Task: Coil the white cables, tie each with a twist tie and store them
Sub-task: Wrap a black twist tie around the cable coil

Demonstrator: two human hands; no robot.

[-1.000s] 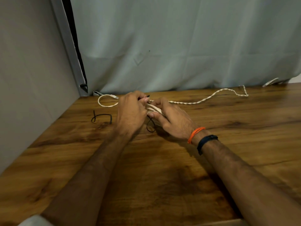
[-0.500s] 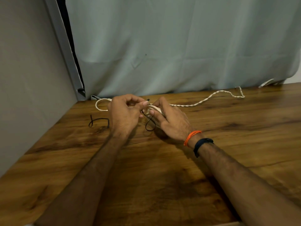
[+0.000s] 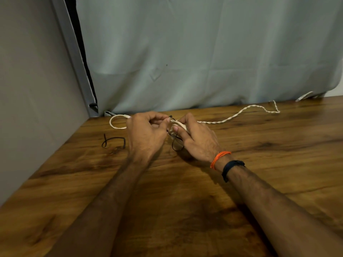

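Meanwhile, the coiled white cable (image 3: 178, 125) was held above the wooden table (image 3: 185, 201), near its far left part, gripped in the curled fingers of the right hand (image 3: 196, 140). One end of a black twist tie (image 3: 175, 143) was pinched between thumb and fingertips of the left hand (image 3: 146, 134), just left of the coil, while the rest of the tie hung in a loop beneath the bundle. Compared with a second earlier, the left hand had been turned so that its knuckles faced the camera and its fingers were curled more tightly, and the two hands had been brought slightly closer together. A twisted white cable (image 3: 239, 114) was left trailing from the coil to the far right, where it had lain before. A second black twist tie (image 3: 113, 140) lay unmoved on the table to the left, well apart from the hands, and a white cable loop (image 3: 116, 123) lay beyond it by the grey curtain (image 3: 204, 52).
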